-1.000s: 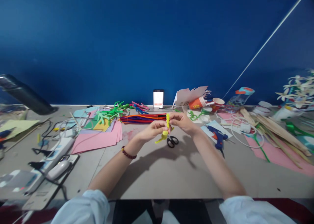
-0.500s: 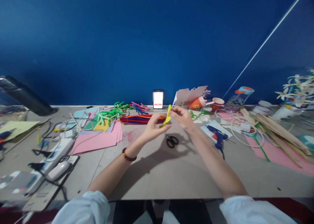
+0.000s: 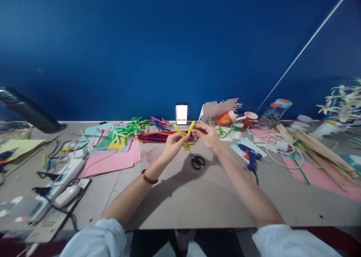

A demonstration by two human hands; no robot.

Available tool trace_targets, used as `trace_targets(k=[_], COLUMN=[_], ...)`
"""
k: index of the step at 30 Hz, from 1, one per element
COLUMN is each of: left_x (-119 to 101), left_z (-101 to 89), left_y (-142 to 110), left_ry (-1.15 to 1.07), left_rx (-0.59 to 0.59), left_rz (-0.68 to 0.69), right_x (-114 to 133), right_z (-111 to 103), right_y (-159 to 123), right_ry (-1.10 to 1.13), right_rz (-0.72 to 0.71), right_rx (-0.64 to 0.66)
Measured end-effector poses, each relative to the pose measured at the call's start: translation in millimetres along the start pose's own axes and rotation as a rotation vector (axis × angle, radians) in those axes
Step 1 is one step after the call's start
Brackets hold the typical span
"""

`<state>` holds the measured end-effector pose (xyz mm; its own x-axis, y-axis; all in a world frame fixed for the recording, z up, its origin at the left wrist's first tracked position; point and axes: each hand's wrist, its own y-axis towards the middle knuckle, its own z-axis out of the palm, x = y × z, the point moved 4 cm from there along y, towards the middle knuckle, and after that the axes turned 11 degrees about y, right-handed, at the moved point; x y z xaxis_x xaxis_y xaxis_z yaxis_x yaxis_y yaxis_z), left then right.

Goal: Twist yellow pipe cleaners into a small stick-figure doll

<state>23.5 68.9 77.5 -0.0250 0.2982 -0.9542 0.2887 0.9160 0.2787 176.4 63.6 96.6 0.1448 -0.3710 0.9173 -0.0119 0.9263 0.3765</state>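
Note:
Above the table's middle, my left hand (image 3: 175,146) is closed on a yellow pipe-cleaner figure (image 3: 187,147). Two of its fuzzy arms stick up in a V, and more of it hangs below my fingers. My right hand (image 3: 208,136) is at its right side, thumb and fingertips pinched together beside the right upper arm. What lies in that pinch is too small to make out. Black-handled scissors (image 3: 197,162) lie on the table just below my hands. Behind them is a bundle of orange, red and purple pipe cleaners (image 3: 155,136), partly covered by my left hand.
A lit phone (image 3: 182,114) stands against the blue wall. Left are green pipe-cleaner pieces (image 3: 121,133), pink paper (image 3: 109,163), a power strip (image 3: 60,189) and cables. Right are a blue glue gun (image 3: 251,155), orange paper cups (image 3: 226,118), a white cable and dried leaves (image 3: 324,151).
The yellow figure has turned in my left hand, so its two upper arms now show spread in a V. My right hand has shifted slightly left. The scissors have not moved.

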Motion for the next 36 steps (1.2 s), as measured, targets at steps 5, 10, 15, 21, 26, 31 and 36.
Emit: trace_targets(k=[5,10,15,21,26,31,36], left_x=[3,7,7,12,19,13,3], left_z=[4.5,9.8,11.8,12.3,9.4,0.9,-11.2], left_y=[0,-2,-3,-1,3,6,0], left_ry=[-0.193,-0.318,-0.357,-0.369,-0.254,-0.118,0.207], left_rx=[0.143,0.255,0.312,0.269,0.088,-0.163,-0.424], left_rz=[-0.144,-0.218,-0.224,-0.238,-0.220,0.015,0.264], right_x=[5,1,-4,-8,-9,-12,-18], right_z=[-2,2,6,7,2,-1,2], right_y=[2,0,-1,-2,0,1,-1], right_ry=[-0.008,0.055,0.106,0.216,0.138,0.065,0.112], right_rz=[-0.023,0.044,0.121,0.182,0.127,0.054,0.087], right_rx=[0.090,0.104,0.126,0.084,-0.104,-0.179,-0.221])
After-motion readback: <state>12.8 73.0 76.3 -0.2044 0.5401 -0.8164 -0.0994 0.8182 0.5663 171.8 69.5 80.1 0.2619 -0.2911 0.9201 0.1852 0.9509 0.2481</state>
